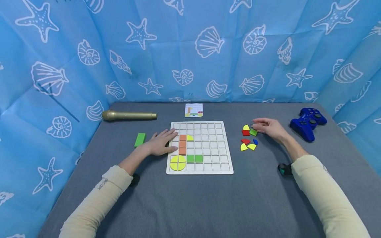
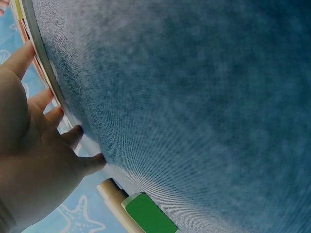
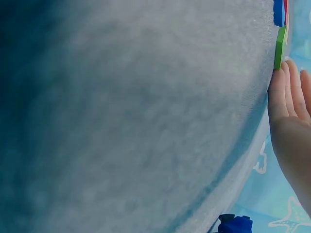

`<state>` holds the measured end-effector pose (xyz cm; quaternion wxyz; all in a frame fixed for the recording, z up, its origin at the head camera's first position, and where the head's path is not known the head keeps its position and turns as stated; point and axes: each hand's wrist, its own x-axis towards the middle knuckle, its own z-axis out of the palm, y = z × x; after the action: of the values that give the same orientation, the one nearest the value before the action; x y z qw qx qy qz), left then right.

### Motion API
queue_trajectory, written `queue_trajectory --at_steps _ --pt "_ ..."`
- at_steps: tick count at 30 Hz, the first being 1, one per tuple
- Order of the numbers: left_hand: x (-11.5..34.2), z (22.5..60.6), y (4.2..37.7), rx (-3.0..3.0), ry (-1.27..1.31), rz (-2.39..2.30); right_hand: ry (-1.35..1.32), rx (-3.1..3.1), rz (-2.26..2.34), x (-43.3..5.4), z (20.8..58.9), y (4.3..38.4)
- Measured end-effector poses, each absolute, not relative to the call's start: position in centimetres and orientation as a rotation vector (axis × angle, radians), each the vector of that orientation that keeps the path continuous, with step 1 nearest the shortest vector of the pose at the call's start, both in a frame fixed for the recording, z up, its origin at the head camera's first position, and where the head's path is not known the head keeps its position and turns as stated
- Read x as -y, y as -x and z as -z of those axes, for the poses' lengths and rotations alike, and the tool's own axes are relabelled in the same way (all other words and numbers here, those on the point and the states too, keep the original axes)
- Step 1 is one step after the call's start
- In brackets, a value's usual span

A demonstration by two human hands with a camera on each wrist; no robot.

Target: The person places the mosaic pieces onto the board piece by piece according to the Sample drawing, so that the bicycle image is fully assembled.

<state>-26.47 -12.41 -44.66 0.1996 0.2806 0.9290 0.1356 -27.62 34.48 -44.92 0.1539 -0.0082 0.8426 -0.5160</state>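
A white square grid board (image 1: pixel 220 168) lies on the table, holding orange squares (image 1: pixel 182 144), green squares (image 1: pixel 194 158), a yellow circle of quarter pieces (image 1: pixel 178 163) and a single yellow quarter (image 1: pixel 190 138). My left hand (image 1: pixel 160 142) rests with spread fingers on the board's left edge. To the right, my right hand (image 1: pixel 269 128) touches a loose green square (image 1: pixel 253 132) with its fingertips; its fingers look fairly straight in the right wrist view. Around that square lie red pieces (image 1: pixel 245 133), yellow quarters (image 1: pixel 251 146) and a small blue piece (image 1: pixel 255 142).
Behind the board lies a small printed pattern card (image 1: pixel 193 110). A gold microphone (image 1: pixel 129 115) and a green block (image 1: pixel 140 140) are on the left. A blue game controller (image 1: pixel 308 123) is at the far right. A blue shell-patterned curtain (image 1: pixel 166 66) surrounds the table's back and sides.
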Motion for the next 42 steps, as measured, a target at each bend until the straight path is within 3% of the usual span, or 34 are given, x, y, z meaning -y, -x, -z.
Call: queue_trajectory --at_steps 24,35,42 --pt "12.45 44.69 26.49 -2.591 -0.789 -0.386 0.31 -2.62 1.127 -34.26 45.28 27.36" --pt "12.33 44.81 26.58 -2.59 -0.759 -0.362 0.245 -2.679 1.059 -34.47 45.06 27.07" --pt "12.39 44.9 26.55 -2.594 -0.781 -0.376 0.069 -2.702 1.126 -34.53 44.97 26.71"
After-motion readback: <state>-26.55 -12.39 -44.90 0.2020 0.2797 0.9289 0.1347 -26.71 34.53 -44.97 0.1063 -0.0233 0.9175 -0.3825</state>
